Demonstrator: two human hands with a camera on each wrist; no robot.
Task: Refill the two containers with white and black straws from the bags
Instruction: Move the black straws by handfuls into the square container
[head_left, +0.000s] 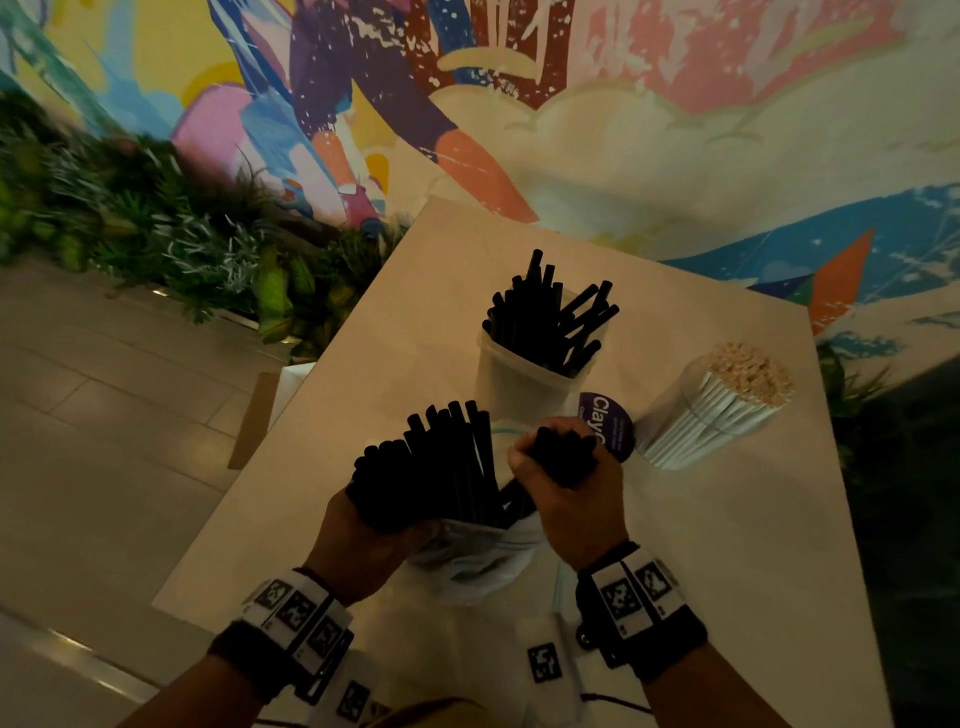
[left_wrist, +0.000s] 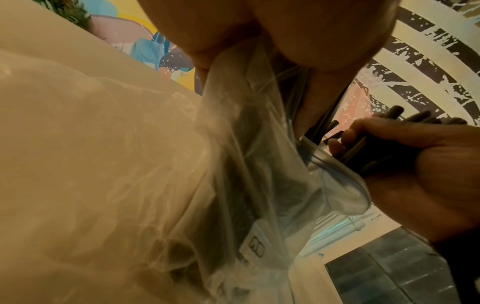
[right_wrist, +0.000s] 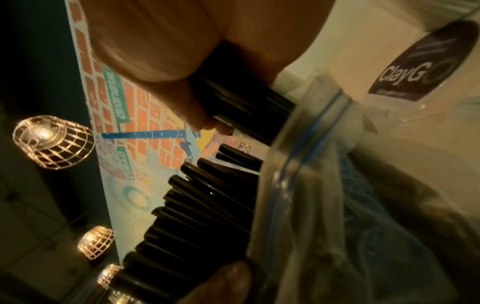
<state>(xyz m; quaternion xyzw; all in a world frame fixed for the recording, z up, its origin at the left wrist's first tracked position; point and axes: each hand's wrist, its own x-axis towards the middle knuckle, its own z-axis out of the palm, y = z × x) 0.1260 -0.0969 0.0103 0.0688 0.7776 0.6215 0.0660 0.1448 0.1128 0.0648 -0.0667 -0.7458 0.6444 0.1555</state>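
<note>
**Both hands on black straws over the bag**

While it hovered just above the table, the right hand (head_left: 569, 486) was clenched around a small bunch of black straws (head_left: 563, 457), fingers wrapped over them and thumb across the top. In the right wrist view those straws ran out from under the fingers (right_wrist: 202, 121) into the mouth of a clear zip bag (right_wrist: 311, 164), its blue seal strip showing at the rim. Just beside it, the left hand (head_left: 363, 545) grasped the bag (head_left: 483, 561) from below together with a larger fan of black straws (head_left: 436, 457), whose ends stuck up out of the bag's opening. The left wrist view showed the crumpled plastic hanging under the palm, with a small printed label on it.

Beyond the hands, on the pale table (head_left: 727, 545), stood a translucent container (head_left: 514, 384) partly filled with black straws (head_left: 550, 317) leaning in several directions. To its right, a clear container (head_left: 675, 410) was tilted, packed with white straws (head_left: 727, 405). Between the two, a dark round sticker (head_left: 608, 421) reading "ClayG" lay on the tabletop. A painted mural (head_left: 571, 104) and green plants (head_left: 156, 223) lay behind the table.
</note>
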